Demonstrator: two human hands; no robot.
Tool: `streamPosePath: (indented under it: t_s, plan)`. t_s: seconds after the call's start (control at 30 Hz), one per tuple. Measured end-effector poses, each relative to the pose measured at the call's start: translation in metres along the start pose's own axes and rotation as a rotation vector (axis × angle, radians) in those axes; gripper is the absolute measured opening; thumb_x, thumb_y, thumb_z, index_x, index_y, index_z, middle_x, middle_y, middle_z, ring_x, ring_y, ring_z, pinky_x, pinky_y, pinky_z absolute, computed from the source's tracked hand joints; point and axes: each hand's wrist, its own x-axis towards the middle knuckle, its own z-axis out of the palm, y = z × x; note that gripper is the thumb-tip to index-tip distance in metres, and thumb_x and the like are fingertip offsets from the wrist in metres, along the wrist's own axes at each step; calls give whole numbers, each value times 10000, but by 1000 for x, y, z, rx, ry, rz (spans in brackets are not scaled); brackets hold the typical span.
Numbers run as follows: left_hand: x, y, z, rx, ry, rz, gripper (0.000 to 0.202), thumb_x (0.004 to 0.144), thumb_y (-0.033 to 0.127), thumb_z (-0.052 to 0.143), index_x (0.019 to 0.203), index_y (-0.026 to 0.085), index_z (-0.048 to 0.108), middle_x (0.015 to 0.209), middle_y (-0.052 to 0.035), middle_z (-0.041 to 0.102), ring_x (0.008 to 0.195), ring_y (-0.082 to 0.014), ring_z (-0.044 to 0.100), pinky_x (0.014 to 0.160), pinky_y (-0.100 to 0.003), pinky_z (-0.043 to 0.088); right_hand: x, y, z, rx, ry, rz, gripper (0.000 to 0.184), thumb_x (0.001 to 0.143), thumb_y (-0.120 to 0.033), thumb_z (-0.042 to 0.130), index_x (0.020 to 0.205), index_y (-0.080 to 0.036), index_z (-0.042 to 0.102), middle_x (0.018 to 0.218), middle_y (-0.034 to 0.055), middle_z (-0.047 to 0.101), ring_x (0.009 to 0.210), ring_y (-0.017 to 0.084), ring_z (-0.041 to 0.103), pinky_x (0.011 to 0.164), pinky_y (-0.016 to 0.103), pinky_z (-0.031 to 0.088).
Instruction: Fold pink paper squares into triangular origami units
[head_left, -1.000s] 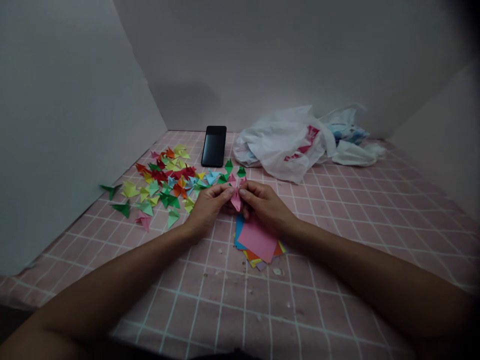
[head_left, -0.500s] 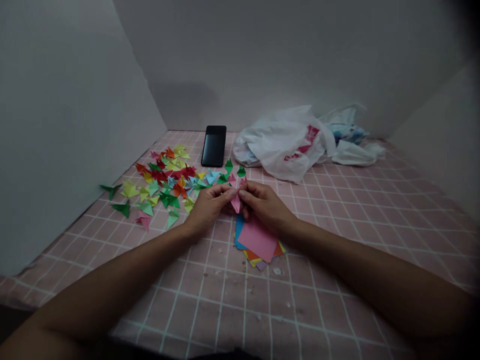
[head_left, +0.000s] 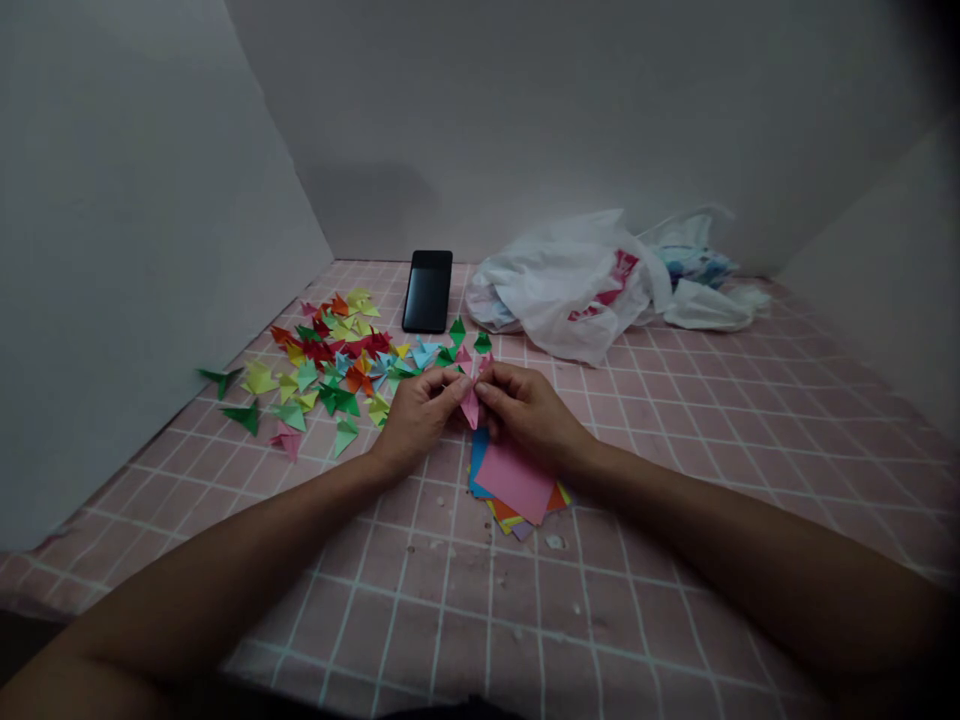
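Between my two hands is a small folded piece of pink origami paper (head_left: 470, 409), its pointed end toward me. My left hand (head_left: 421, 412) pinches it from the left with thumb and forefinger. From the right, my right hand (head_left: 531, 410) closes its thumb and fingertips on the same piece. A stack of square coloured paper sheets (head_left: 516, 482), pink on top, lies just below my right hand, partly covered by it. Folded paper cranes (head_left: 337, 398) in many colours spread out beyond and left of my left hand.
A black phone (head_left: 428, 292) leans near the back wall. Crumpled white plastic bags (head_left: 562, 285) with red print sit right of it, beside a blue-and-white packet (head_left: 701, 266). A pink checked tablecloth (head_left: 720, 440) covers the table; walls stand left, behind and right.
The pink folded paper has tilted slightly, its tip a little lower and to the left. Both hands stay almost in place, and everything else is unmoved.
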Motion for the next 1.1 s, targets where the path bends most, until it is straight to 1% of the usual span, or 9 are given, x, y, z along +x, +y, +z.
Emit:
streamPosePath:
  t_s: [0.23,0.47,0.53,0.67,0.77,0.87,0.97,1.1]
  plan:
    - [1,-4,-2,92,34,40,273,870,420,655,788,160,674,728,2,613,665,-122,547,628,-236,446,0,-1,-1,-178,69,-106,236,912,-314,542,713,-188,548,665,-7,544,616,130,474,574,271,356]
    - [4,-4,-2,6,12,6,266,777,419,732,816,161,681,783,-1,620,649,-117,562,612,-243,467,-1,-4,-1,-250,117,-114,246,913,-293,546,695,-181,554,656,-6,539,629,130,462,588,273,335]
    - [6,-4,-3,18,6,19,252,765,405,735,804,161,684,783,-4,627,664,-120,565,630,-246,469,-1,-4,-1,-223,114,-100,242,908,-298,551,695,-182,555,659,-2,548,629,132,467,584,272,337]
    - [8,-4,-4,70,-7,47,198,786,358,699,781,162,674,742,2,622,672,-118,549,662,-246,452,1,-3,-2,-150,72,-66,238,896,-314,560,691,-192,545,656,4,555,616,138,471,567,272,345]
    - [8,-3,-3,102,-10,30,168,790,328,674,763,163,655,707,11,599,632,-108,517,619,-236,418,2,-2,-4,-115,60,-68,216,891,-328,570,718,-203,539,651,-6,544,612,139,477,562,267,360]
    - [6,-2,-1,149,-50,8,170,802,317,646,724,169,623,652,18,574,575,-100,472,563,-230,375,4,0,-6,-76,73,-104,205,892,-361,586,764,-206,548,702,-5,554,654,142,498,578,262,390]
    - [4,-2,0,171,-85,2,175,797,319,646,705,178,599,607,27,550,544,-102,458,543,-233,368,5,0,-7,-43,70,-114,224,883,-367,597,741,-205,534,724,-4,544,661,135,485,570,253,394]
    - [4,-1,0,153,-80,-29,182,780,331,652,705,175,596,619,25,558,545,-102,462,547,-237,377,6,-3,-9,117,-6,-16,237,875,-386,605,748,-212,508,644,-31,533,549,116,489,514,248,382]
